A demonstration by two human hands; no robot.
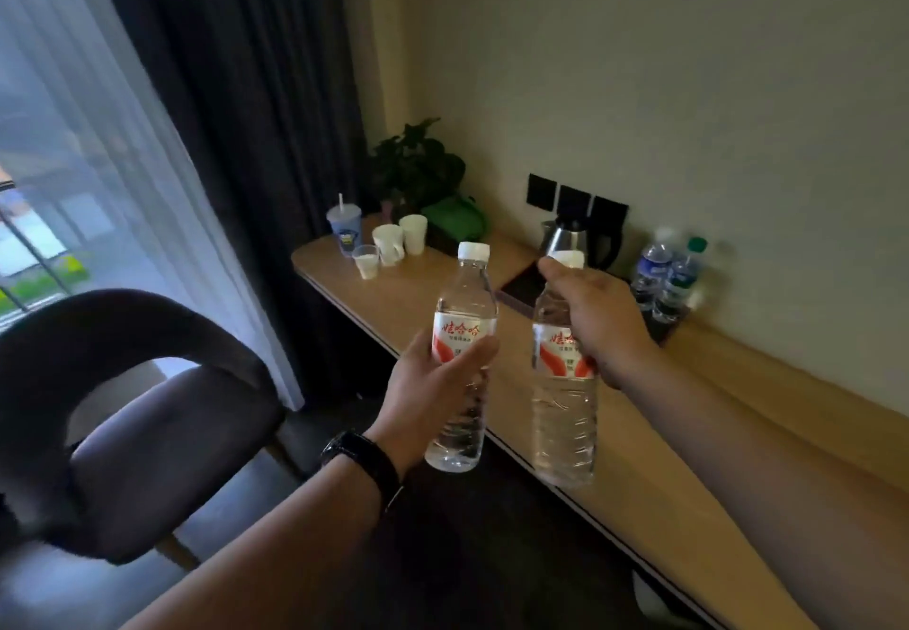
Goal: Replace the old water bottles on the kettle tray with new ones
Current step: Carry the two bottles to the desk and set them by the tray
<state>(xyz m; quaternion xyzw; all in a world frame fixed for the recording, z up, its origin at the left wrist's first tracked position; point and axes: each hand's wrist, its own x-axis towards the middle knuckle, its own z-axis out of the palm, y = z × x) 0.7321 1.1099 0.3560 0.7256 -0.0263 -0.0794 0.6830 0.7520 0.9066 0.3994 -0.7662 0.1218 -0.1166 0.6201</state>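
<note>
My left hand (433, 386) grips a clear water bottle (465, 299) with a red-and-white label and white cap, held upright. My right hand (595, 322) grips a second bottle of the same kind (563, 422) by its upper part, its cap mostly hidden by my fingers. Both are held in the air in front of the wooden shelf (639, 472). Farther back on the shelf lies a dark kettle tray (521, 287) with a steel kettle (565, 238). Two blue-labelled bottles (664, 275) stand upright at the tray's right end.
At the shelf's far left stand a lidded cup with a straw (344, 228), several white cups (393, 245), a green bag (455, 221) and a potted plant (413, 164). Dark wall sockets (575, 199) sit behind the kettle. A grey chair (137, 413) is at the left, by the curtains.
</note>
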